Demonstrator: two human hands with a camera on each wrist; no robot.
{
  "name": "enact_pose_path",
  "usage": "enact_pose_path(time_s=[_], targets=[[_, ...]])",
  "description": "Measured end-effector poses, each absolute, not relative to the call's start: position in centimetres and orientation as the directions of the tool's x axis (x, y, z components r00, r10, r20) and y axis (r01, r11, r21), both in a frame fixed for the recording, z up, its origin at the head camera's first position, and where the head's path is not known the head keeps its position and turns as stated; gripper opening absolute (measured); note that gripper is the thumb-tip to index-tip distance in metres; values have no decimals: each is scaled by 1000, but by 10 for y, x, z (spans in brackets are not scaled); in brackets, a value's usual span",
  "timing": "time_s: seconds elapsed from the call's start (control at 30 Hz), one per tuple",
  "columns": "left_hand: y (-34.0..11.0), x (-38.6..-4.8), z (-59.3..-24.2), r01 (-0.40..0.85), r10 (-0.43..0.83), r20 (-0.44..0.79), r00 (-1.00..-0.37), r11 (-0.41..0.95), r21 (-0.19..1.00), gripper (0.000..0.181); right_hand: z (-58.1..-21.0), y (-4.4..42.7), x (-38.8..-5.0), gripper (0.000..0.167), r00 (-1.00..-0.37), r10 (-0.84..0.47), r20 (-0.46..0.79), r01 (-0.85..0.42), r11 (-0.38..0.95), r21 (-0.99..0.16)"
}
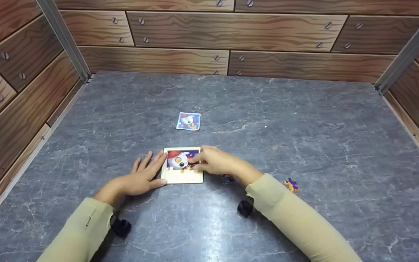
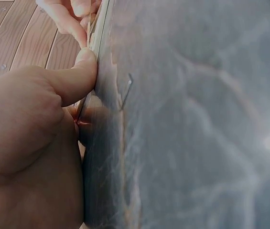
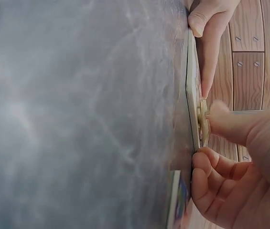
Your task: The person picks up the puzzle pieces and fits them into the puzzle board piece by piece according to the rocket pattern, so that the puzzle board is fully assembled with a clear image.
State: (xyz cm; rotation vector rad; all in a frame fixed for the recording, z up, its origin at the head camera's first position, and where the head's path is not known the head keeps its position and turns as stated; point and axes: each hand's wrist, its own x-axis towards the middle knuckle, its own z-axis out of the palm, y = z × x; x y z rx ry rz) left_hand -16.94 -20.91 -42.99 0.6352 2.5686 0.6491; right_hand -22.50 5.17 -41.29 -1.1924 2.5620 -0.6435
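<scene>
Thumb and bent fingers of the right hand (image 1: 216, 160) pinch a small thin jigsaw piece with a pale edge (image 3: 203, 126) at the right side of a square cream puzzle board (image 1: 184, 177), just below the frame's centre. The board's upper part bears a white, red and purple cartoon picture. The left hand (image 1: 142, 178), fingers spread, touches the board's left edge. A dark flat piece (image 1: 227, 179) lies beside the right wrist; a purple-and-orange jigsaw piece (image 1: 291, 185) lies farther right. Above the board, a square printed picture card (image 1: 188, 121) rests on the grey marbled bench (image 1: 322, 138).
</scene>
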Motion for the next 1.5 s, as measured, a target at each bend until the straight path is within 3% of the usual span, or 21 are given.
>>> enact_pose_path(time_s=[0.33, 0.7, 1.0, 1.2, 1.5], targets=[[-209, -170, -430, 322, 515, -286, -808, 793, 518, 77, -413, 50, -229, 33, -644, -765, -8, -659, 559, -503], [-211, -170, -430, 324, 513, -276, -813, 792, 518, 78, -415, 42, -230, 30, -709, -704, -47, -580, 619, -529], [-210, -170, -431, 316, 516, -282, -809, 787, 530, 78, -412, 49, -227, 32, -633, -769, -86, -650, 589, -481], [-210, -170, -431, 322, 511, -275, -814, 792, 519, 77, -408, 57, -230, 35, -605, -792, -84, -636, 544, -548], [-209, -169, -430, 320, 508, -275, -816, 794, 517, 77, -400, 78, -226, 39, -651, -753, -92, -542, 547, -638]])
